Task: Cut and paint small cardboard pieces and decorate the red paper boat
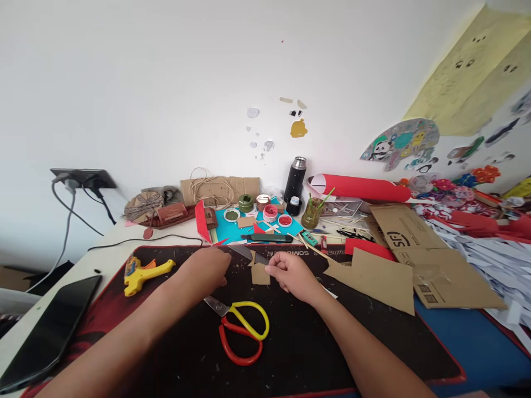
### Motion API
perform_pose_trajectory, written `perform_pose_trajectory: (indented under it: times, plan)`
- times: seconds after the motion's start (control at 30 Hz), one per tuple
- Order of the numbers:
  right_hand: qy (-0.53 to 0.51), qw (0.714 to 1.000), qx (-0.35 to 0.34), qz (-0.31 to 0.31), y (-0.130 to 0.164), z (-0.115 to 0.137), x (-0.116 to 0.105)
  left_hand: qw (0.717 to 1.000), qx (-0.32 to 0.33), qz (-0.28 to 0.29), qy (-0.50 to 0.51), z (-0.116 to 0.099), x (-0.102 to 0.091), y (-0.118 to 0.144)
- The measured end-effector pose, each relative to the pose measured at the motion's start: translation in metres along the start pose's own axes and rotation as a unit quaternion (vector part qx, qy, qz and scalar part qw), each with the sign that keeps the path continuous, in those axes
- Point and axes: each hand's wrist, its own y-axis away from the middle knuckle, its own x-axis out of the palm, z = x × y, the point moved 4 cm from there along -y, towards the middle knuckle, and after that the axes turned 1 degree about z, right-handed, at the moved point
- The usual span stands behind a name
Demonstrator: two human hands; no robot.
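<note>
My left hand (pixel 209 268) grips a knife with a long grey blade (pixel 244 253) that reaches right across a small cardboard piece (pixel 260 272). My right hand (pixel 292 275) pinches the right edge of that piece and holds it on the black mat (pixel 307 342). Just in front of both hands lie scissors (pixel 240 327) with one yellow and one red handle, touched by neither hand.
A yellow glue gun (pixel 143 271) and a black tablet (pixel 50 326) lie at the left. Cut cardboard sheets (pixel 415 260) spread to the right. Behind the mat are a teal sheet with small paint pots (pixel 265 218), a black flask (pixel 295 179), a red paper roll (pixel 365 189).
</note>
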Motion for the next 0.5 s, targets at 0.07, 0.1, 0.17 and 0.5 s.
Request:
perform_pose_trajectory:
  times: [0.07,0.1,0.17,0.5]
  plan:
    - [0.065,0.998,0.014,-0.008,0.008,-0.001,-0.007,0.996,0.032,0.055,-0.06,-0.005,0.012,-0.008]
    - [0.097,0.995,0.016,-0.015,0.011,-0.001,-0.011,0.991,0.052,0.083,-0.093,-0.008,0.018,-0.011]
    - [0.152,0.988,0.015,-0.032,0.016,-0.001,-0.016,0.983,0.083,0.108,-0.125,-0.013,0.025,-0.013]
    - [0.234,0.972,0.006,-0.015,0.009,0.011,-0.012,0.978,0.146,0.112,-0.099,-0.028,0.039,-0.005]
